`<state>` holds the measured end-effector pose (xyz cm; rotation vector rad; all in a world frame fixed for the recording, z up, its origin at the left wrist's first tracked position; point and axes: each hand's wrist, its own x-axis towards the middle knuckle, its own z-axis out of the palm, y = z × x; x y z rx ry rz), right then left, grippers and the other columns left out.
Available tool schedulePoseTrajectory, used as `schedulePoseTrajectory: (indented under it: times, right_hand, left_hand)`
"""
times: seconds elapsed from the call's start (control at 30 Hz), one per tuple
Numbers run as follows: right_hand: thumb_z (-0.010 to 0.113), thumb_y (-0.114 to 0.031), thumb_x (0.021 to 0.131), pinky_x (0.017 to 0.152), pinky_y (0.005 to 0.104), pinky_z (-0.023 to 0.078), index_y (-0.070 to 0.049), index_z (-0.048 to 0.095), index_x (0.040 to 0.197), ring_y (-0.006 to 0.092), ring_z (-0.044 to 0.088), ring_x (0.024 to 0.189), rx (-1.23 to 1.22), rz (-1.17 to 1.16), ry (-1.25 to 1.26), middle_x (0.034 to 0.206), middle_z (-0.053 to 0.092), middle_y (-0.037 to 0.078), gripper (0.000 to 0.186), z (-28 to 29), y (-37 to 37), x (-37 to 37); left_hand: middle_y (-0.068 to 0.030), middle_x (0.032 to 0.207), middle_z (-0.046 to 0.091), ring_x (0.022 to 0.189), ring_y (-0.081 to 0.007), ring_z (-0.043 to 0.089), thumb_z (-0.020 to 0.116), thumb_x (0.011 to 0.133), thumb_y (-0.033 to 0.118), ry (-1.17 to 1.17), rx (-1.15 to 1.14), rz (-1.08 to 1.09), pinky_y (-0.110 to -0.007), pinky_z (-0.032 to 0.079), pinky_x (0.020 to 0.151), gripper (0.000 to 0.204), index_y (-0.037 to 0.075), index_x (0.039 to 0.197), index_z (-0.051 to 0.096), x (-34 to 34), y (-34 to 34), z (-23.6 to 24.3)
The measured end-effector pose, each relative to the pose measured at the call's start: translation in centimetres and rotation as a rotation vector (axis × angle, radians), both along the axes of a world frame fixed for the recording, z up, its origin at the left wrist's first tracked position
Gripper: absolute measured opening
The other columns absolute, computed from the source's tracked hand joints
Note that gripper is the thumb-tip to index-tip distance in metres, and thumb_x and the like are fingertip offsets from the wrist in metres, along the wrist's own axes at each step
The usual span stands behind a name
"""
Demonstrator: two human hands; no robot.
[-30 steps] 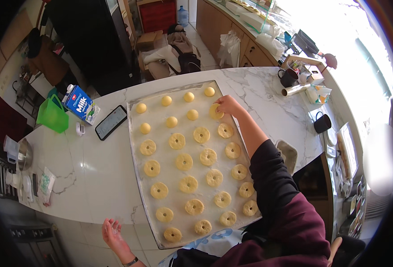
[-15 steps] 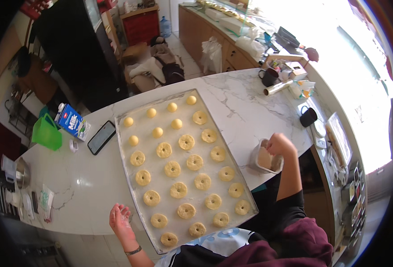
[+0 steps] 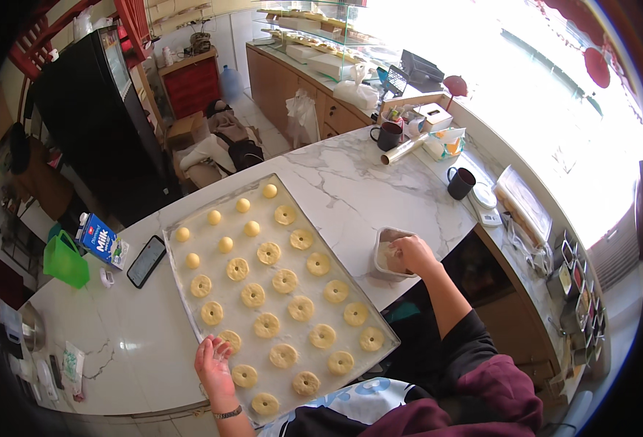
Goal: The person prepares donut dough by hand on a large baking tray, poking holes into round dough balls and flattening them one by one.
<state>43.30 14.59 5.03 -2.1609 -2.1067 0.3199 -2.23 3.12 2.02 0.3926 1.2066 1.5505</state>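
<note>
A large metal tray (image 3: 182,279) holds many pale dough pieces: flattened rings with a centre hole, and several round balls (image 3: 242,205) in the far rows. My left hand (image 3: 217,368) is at the tray's near left edge, palm up, fingers loosely curled and apart, dusted white. My right hand (image 3: 413,255) dips into a small rectangular container (image 3: 384,266) of pale powder right of the tray; its fingers are bent, tips hidden, and what they hold is unclear.
Left are a phone (image 3: 146,261), blue carton (image 3: 97,237), green jug (image 3: 66,258) and steel bowl (image 3: 34,327). At back right stand mugs (image 3: 460,182), a foil roll (image 3: 401,149) and a scale (image 3: 487,216). Beyond are a black fridge (image 3: 88,116) and a person (image 3: 37,175) at far left.
My right hand has left a flattened piece at the tray's top right and moved into the container. My left hand has risen to the tray's edge. The view has shifted.
</note>
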Motion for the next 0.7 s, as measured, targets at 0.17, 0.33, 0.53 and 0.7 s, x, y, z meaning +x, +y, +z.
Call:
schedulePoseTrajectory:
  times: [0.17, 0.33, 0.53, 0.7]
  right_hand:
    - [0.054, -0.028, 0.085, 0.081, 0.037, 0.048, -0.001, 0.064, 0.091, 0.0304, 0.06, 0.091, 0.093, 0.108, 0.037, 0.093, 0.064, 0.016, 0.03, 4.6, -1.5, -5.5]
    - [0.045, -0.039, 0.091, 0.102, 0.0401, 0.033, 0.002, 0.038, 0.129, 0.0319, 0.039, 0.124, 0.124, 0.571, 0.309, 0.132, 0.041, 0.02, 0.057, 2.2, -3.1, -17.7]
    - [0.03, -0.048, 0.093, 0.111, 0.0446, 0.013, 0.002, 0.022, 0.138, 0.0276, 0.02, 0.136, 0.085, 0.657, 0.029, 0.143, 0.026, 0.018, 0.068, -4.6, 4.6, -22.8]
    - [0.024, -0.052, 0.093, 0.112, 0.0441, 0.008, 0.003, 0.019, 0.139, 0.0262, 0.017, 0.137, 0.236, 0.601, -0.059, 0.145, 0.024, 0.017, 0.071, -3.4, 14.3, -25.2]
  left_hand:
    - [-0.0131, 0.107, 0.059, 0.1, -0.0249, 0.056, 0.051, 0.091, 0.037, -0.361, 0.078, -0.254, -0.037, 0.045, 0.086, 0.043, 0.0, 0.112, 0.052, 3.4, 1.7, 0.0]
    - [-0.0201, 0.131, 0.044, 0.119, -0.0303, 0.045, 0.037, 0.09, 0.057, -1.065, 0.109, -0.556, -0.041, 0.035, 0.101, 0.075, -0.007, 0.129, 0.036, 8.1, 6.3, -0.9]
    - [-0.0216, 0.139, 0.033, 0.129, -0.0307, 0.033, 0.034, 0.09, 0.058, -0.991, 0.216, -0.401, -0.042, 0.026, 0.108, 0.08, -0.009, 0.134, 0.028, 6.2, 7.3, -0.5]
    - [-0.0217, 0.137, 0.037, 0.128, -0.0312, 0.035, 0.034, 0.092, 0.053, -0.978, 0.217, -0.207, -0.042, 0.027, 0.107, 0.073, -0.008, 0.132, 0.033, 2.9, 4.7, -1.4]
